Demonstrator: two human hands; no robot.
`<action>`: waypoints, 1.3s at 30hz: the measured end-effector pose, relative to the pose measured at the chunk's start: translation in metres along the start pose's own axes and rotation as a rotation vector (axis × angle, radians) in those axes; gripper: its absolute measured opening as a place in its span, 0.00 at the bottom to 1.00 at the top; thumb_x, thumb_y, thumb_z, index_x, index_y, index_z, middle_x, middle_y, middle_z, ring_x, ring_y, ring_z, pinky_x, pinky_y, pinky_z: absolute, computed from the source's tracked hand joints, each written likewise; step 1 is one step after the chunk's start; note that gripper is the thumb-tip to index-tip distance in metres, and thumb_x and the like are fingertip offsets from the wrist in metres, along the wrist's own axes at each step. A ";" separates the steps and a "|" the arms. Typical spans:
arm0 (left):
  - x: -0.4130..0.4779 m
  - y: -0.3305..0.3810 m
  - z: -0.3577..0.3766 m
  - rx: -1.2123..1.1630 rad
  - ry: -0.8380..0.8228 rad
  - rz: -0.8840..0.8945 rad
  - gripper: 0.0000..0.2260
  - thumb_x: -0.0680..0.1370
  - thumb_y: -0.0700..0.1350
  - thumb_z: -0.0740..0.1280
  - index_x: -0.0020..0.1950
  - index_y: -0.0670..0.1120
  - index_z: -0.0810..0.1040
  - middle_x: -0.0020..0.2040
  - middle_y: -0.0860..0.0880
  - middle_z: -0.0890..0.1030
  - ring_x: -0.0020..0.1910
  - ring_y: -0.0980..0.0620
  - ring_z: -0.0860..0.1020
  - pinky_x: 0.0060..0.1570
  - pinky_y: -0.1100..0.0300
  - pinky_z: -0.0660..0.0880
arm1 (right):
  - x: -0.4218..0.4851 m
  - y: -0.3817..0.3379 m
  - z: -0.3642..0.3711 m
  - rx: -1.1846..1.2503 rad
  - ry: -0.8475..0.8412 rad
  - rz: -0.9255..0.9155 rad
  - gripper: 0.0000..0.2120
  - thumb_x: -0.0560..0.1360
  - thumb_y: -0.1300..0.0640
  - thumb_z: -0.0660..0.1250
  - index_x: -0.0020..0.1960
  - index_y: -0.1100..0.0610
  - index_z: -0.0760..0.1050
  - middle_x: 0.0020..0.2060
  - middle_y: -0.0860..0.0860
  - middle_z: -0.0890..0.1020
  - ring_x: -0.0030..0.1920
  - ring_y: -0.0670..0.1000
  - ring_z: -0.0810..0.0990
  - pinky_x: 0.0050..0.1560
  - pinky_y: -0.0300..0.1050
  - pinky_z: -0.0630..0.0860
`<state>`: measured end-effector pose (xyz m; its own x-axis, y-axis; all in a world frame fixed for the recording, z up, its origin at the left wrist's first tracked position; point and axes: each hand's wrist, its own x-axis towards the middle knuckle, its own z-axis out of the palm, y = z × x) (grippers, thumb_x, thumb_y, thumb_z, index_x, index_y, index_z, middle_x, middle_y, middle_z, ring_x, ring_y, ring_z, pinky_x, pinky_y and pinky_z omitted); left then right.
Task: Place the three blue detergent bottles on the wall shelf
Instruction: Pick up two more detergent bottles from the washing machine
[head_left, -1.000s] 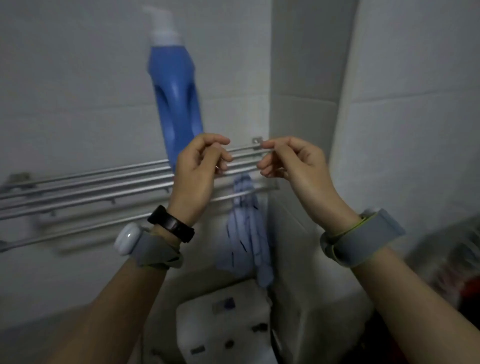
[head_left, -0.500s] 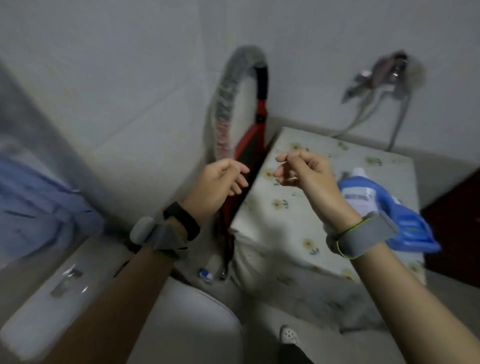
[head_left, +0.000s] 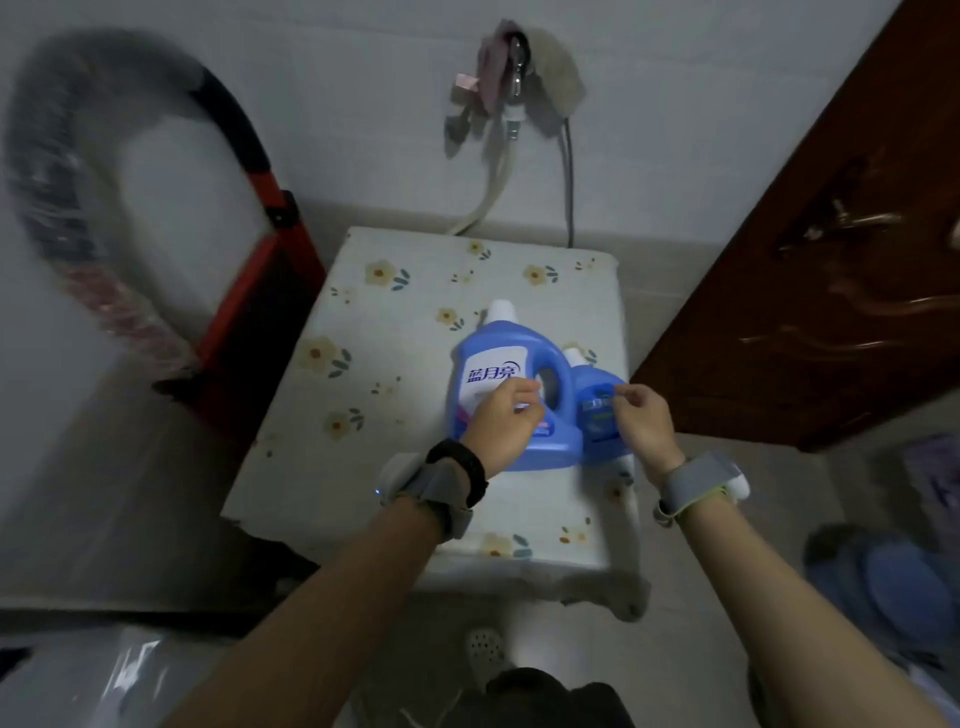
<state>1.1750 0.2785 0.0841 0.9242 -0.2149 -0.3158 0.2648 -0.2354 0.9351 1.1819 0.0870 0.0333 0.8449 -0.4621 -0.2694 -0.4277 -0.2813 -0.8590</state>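
Two blue detergent bottles lie flat on a floral-covered machine top (head_left: 384, 374). The large bottle (head_left: 493, 358) has a white cap, a handle and a white label. The small bottle (head_left: 597, 402) lies touching its right side. My left hand (head_left: 501, 423) is over the lower half of the large bottle, fingers loosely curled and holding nothing. My right hand (head_left: 641, 423) is over the small bottle, thumb and forefinger apart, not gripping it. The wall shelf and the third bottle are out of view.
A red and black folded frame (head_left: 249, 291) leans on the wall left of the machine. A tap with hoses (head_left: 511, 88) hangs on the wall behind it. A dark wooden door (head_left: 831, 260) stands close on the right. Floor and clothes lie below.
The view has swung from the wall shelf, where one blue bottle stood, down and right to the machine top. Both hands have come down from the shelf rails to over the two bottles.
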 end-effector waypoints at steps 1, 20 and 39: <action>0.011 0.001 0.014 0.004 -0.001 -0.025 0.15 0.78 0.36 0.61 0.64 0.37 0.71 0.55 0.44 0.75 0.53 0.48 0.75 0.41 0.74 0.73 | 0.014 0.013 -0.007 -0.069 0.000 0.022 0.11 0.76 0.62 0.62 0.57 0.64 0.76 0.49 0.60 0.79 0.51 0.57 0.77 0.55 0.53 0.74; 0.103 0.004 0.086 0.230 -0.010 -0.520 0.19 0.78 0.46 0.63 0.64 0.36 0.70 0.66 0.38 0.73 0.61 0.41 0.74 0.62 0.52 0.70 | 0.055 0.029 -0.020 0.238 -0.431 0.367 0.19 0.74 0.65 0.69 0.61 0.72 0.73 0.58 0.70 0.79 0.58 0.68 0.79 0.62 0.64 0.74; -0.064 0.049 -0.155 0.177 0.680 0.226 0.13 0.75 0.54 0.68 0.31 0.52 0.73 0.24 0.55 0.76 0.24 0.62 0.75 0.24 0.72 0.68 | -0.053 -0.138 0.077 0.280 -0.579 -0.221 0.13 0.71 0.60 0.73 0.54 0.61 0.79 0.49 0.62 0.85 0.46 0.61 0.85 0.48 0.61 0.82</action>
<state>1.1711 0.4276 0.1752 0.9326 0.3455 0.1046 0.0527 -0.4169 0.9074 1.2205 0.2150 0.1327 0.9719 0.1281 -0.1975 -0.1921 -0.0533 -0.9799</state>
